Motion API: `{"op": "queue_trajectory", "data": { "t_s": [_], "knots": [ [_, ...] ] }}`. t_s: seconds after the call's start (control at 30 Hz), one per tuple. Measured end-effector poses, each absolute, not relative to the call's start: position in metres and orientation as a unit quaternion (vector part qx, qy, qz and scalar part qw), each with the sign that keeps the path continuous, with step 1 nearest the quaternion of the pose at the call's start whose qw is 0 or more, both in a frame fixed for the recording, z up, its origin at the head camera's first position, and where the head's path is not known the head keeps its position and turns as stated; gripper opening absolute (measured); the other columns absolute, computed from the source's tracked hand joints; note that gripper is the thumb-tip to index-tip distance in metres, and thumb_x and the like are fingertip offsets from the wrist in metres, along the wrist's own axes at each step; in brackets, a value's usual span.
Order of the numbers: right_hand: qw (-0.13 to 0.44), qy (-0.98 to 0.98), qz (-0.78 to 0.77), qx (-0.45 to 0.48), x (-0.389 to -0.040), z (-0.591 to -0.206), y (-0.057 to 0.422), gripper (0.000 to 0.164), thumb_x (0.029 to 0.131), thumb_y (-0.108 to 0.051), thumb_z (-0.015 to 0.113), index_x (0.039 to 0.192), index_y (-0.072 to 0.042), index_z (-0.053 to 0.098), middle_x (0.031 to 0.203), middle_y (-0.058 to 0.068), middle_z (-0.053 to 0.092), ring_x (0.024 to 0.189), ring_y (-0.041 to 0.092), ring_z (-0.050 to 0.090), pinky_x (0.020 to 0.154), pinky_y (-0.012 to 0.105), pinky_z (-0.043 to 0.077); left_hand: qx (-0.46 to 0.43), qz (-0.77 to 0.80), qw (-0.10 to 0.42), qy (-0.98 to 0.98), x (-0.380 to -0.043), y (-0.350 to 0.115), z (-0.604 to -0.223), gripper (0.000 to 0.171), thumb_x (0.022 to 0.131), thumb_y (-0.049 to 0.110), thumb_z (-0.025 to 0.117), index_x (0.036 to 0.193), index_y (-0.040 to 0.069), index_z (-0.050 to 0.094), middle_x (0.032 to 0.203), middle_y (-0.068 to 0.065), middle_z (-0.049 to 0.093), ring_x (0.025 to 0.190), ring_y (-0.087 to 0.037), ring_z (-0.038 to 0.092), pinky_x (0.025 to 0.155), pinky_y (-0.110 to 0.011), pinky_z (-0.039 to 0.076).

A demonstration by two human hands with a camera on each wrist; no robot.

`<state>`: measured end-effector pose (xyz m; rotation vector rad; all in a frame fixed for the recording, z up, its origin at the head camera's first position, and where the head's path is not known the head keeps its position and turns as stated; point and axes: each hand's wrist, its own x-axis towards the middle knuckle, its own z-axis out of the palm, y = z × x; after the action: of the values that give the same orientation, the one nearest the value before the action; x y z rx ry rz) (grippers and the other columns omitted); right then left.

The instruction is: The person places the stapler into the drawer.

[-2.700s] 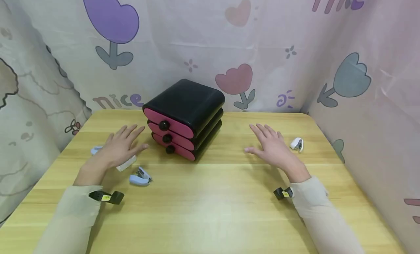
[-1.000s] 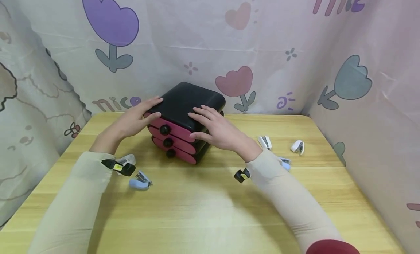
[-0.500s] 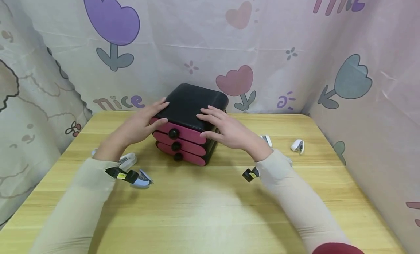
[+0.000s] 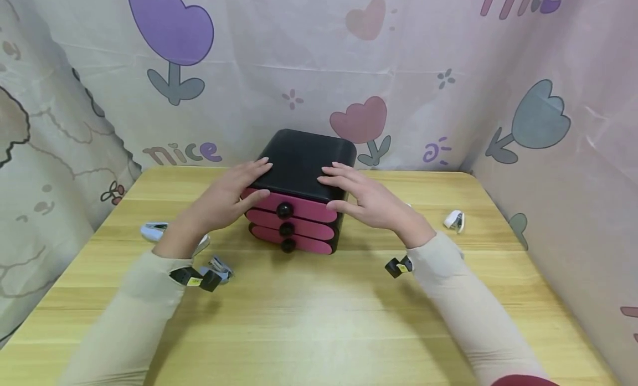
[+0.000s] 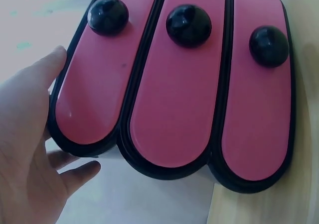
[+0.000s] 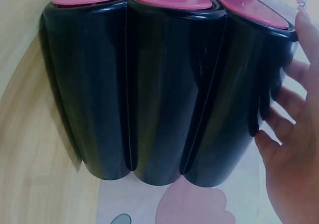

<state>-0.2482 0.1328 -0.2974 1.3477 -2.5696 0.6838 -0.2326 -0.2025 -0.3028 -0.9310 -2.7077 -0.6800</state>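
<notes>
A small black three-drawer organizer [image 4: 304, 159] with pink fronts and round black knobs stands on the table, in the middle of the head view. My left hand [image 4: 224, 200] lies at its upper left edge, fingers extended over the top and thumb by the top drawer front. At the upper right edge is my right hand [image 4: 374, 200], with extended fingers on the top and thumb near the front corner. In the left wrist view the drawer fronts [image 5: 174, 94] show fully, all pushed in. The right wrist view shows the organizer's black side [image 6: 159, 94] beside my fingers.
Near my left forearm lie a blue mini stapler [image 4: 226, 269], a light blue one [image 4: 149, 231] and a partly hidden white one [image 4: 203, 244]. A white mini stapler [image 4: 454, 222] lies on the right. A printed curtain [image 4: 279, 59] hangs behind the table.
My hands have come inward from beside the organizer onto its upper edges. The organizer has since turned, its drawer fronts facing me more squarely, and shifted to the right.
</notes>
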Motion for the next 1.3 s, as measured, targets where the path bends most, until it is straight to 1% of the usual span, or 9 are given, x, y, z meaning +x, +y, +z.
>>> {"op": "queue_trajectory", "data": {
  "t_s": [0.13, 0.27, 0.37, 0.47, 0.67, 0.97, 1.1, 1.2, 1.3],
  "knots": [
    [0.094, -0.857, 0.229, 0.453, -0.247, -0.299, 0.14, 0.053, 0.099, -0.046, 0.054, 0.144, -0.019, 0.049, 0.155, -0.002, 0.036, 0.146, 0.014, 0.02, 0.117, 0.044, 0.021, -0.306, -0.231, 0.102, -0.918, -0.226, -0.191, -0.304, 0.06, 0.101, 0.04, 0.052, 0.152, 0.013, 0.036, 0.159, -0.006, 0.027, 0.146, -0.035, 0.02, 0.116, -0.054, 0.016],
    [0.116, -0.849, 0.234, 0.46, -0.247, -0.302, 0.145, 0.057, 0.099, -0.051, 0.049, 0.145, -0.016, 0.048, 0.153, 0.003, 0.038, 0.145, 0.02, 0.023, 0.117, 0.045, 0.02, -0.291, -0.225, 0.104, -0.924, -0.219, -0.179, -0.305, 0.063, 0.1, 0.043, 0.052, 0.153, 0.013, 0.034, 0.16, -0.006, 0.026, 0.145, -0.036, 0.019, 0.116, -0.055, 0.016],
    [0.119, -0.846, 0.238, 0.463, -0.246, -0.306, 0.149, 0.062, 0.1, -0.054, 0.043, 0.148, -0.016, 0.045, 0.156, 0.005, 0.034, 0.147, 0.023, 0.02, 0.118, 0.045, 0.018, -0.279, -0.217, 0.109, -0.929, -0.212, -0.171, -0.306, 0.066, 0.099, 0.047, 0.052, 0.153, 0.014, 0.034, 0.16, -0.006, 0.026, 0.145, -0.036, 0.021, 0.116, -0.055, 0.018],
    [0.109, -0.852, 0.238, 0.453, -0.244, -0.31, 0.154, 0.06, 0.102, -0.053, 0.039, 0.151, -0.019, 0.039, 0.159, 0.002, 0.026, 0.148, 0.022, 0.014, 0.117, 0.047, 0.018, -0.271, -0.212, 0.117, -0.932, -0.207, -0.164, -0.307, 0.068, 0.098, 0.051, 0.052, 0.153, 0.015, 0.034, 0.16, -0.004, 0.026, 0.144, -0.035, 0.022, 0.115, -0.055, 0.02],
    [0.096, -0.865, 0.233, 0.435, -0.238, -0.309, 0.165, 0.053, 0.104, -0.044, 0.042, 0.152, -0.022, 0.038, 0.161, -0.001, 0.023, 0.148, 0.017, 0.012, 0.116, 0.049, 0.022, -0.265, -0.22, 0.113, -0.932, -0.2, -0.154, -0.31, 0.069, 0.097, 0.054, 0.05, 0.154, 0.019, 0.033, 0.161, 0.001, 0.023, 0.147, -0.031, 0.016, 0.115, -0.055, 0.02],
    [0.092, -0.868, 0.262, 0.413, -0.235, -0.311, 0.179, 0.05, 0.103, -0.039, 0.045, 0.152, -0.026, 0.039, 0.161, -0.005, 0.023, 0.148, 0.015, 0.011, 0.115, 0.054, 0.022, -0.288, -0.238, 0.098, -0.923, -0.194, -0.143, -0.311, 0.066, 0.098, 0.053, 0.05, 0.155, 0.024, 0.031, 0.162, 0.001, 0.018, 0.148, -0.032, 0.011, 0.114, -0.058, 0.02],
    [0.096, -0.865, 0.268, 0.414, -0.237, -0.311, 0.181, 0.05, 0.104, -0.038, 0.045, 0.152, -0.026, 0.038, 0.161, -0.004, 0.023, 0.149, 0.019, 0.012, 0.115, 0.055, 0.021, -0.299, -0.236, 0.133, -0.915, -0.186, -0.138, -0.31, 0.065, 0.097, 0.05, 0.055, 0.152, 0.021, 0.037, 0.161, -0.001, 0.022, 0.147, -0.032, 0.014, 0.113, -0.057, 0.024],
    [0.101, -0.863, 0.27, 0.414, -0.238, -0.311, 0.181, 0.049, 0.104, -0.038, 0.045, 0.151, -0.025, 0.04, 0.16, -0.003, 0.024, 0.149, 0.021, 0.013, 0.115, 0.055, 0.021, -0.319, -0.247, 0.191, -0.895, -0.178, -0.132, -0.309, 0.061, 0.096, 0.048, 0.057, 0.147, 0.016, 0.046, 0.157, -0.005, 0.031, 0.145, -0.032, 0.021, 0.113, -0.055, 0.026],
    [0.107, -0.864, 0.272, 0.411, -0.238, -0.311, 0.18, 0.049, 0.103, -0.038, 0.046, 0.15, -0.024, 0.041, 0.159, -0.003, 0.027, 0.148, 0.022, 0.014, 0.115, 0.054, 0.022, -0.343, -0.275, 0.258, -0.86, -0.17, -0.125, -0.307, 0.056, 0.098, 0.05, 0.053, 0.138, 0.011, 0.056, 0.149, -0.008, 0.043, 0.139, -0.031, 0.034, 0.112, -0.05, 0.031]
  ]
}}
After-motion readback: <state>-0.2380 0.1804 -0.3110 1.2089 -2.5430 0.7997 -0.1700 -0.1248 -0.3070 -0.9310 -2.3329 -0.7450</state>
